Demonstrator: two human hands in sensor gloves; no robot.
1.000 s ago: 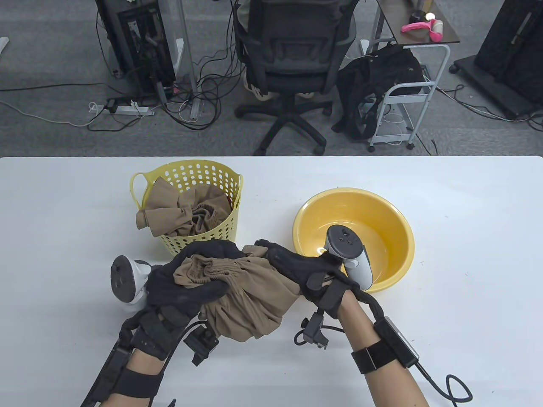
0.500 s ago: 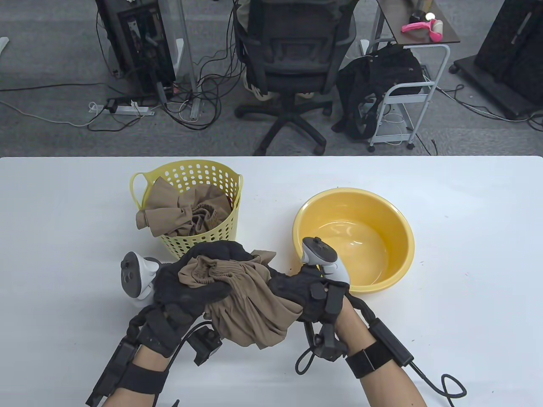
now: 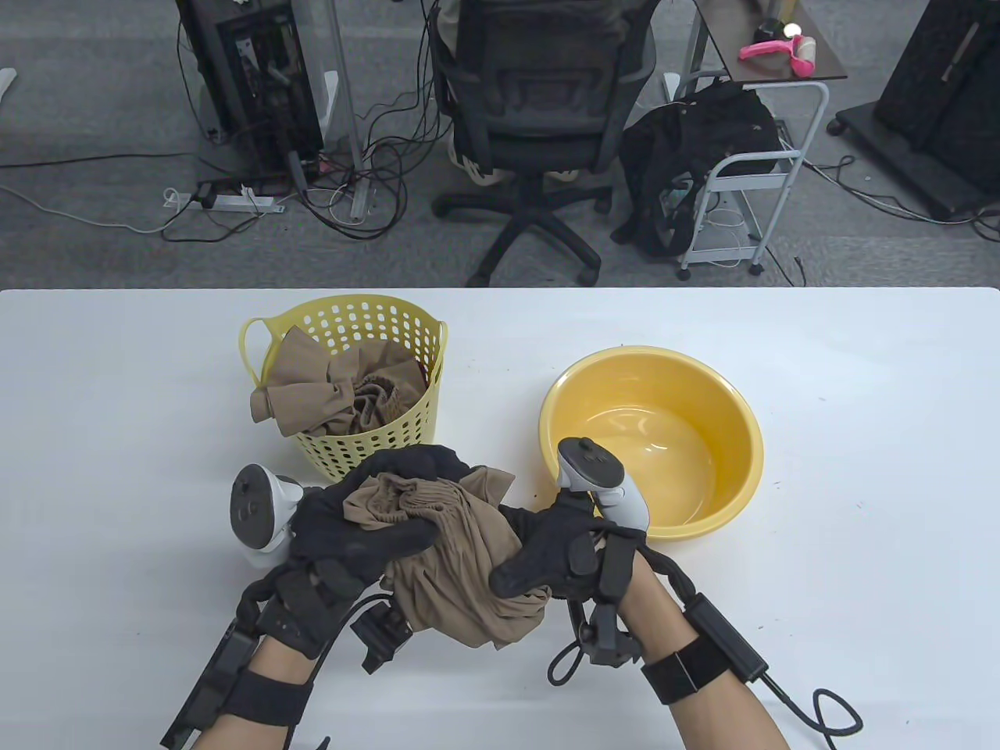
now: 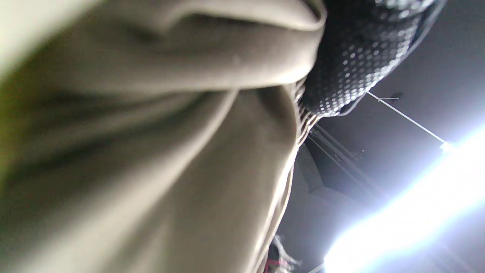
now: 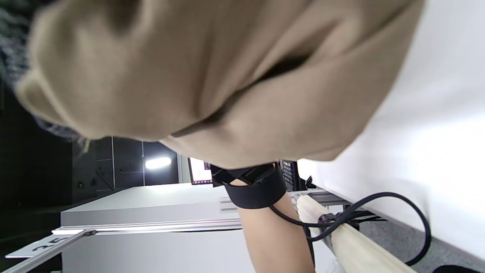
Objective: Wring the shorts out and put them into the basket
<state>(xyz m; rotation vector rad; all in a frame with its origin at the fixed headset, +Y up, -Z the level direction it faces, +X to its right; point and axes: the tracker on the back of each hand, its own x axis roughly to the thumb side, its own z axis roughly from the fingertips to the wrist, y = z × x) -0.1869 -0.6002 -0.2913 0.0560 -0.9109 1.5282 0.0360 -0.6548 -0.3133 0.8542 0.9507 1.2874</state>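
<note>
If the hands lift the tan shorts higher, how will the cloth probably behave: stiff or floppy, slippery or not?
The tan shorts will probably be floppy: they bunch into folds between the left hand and right hand, and a loose end droops near the table. They seem light, since each hand grips only a bunched part. Wetness, and so slipperiness, cannot be judged.

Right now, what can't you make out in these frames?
- Table view: the left hand and right hand cover much of the shorts, so any twist is unclear.
- Left wrist view: blurred cloth fills the frame; basket unseen.
- Right wrist view: cloth hides the fingers.
- Bowl: water in it cannot be told.
- Basket depth: the garment inside hides it.
</note>
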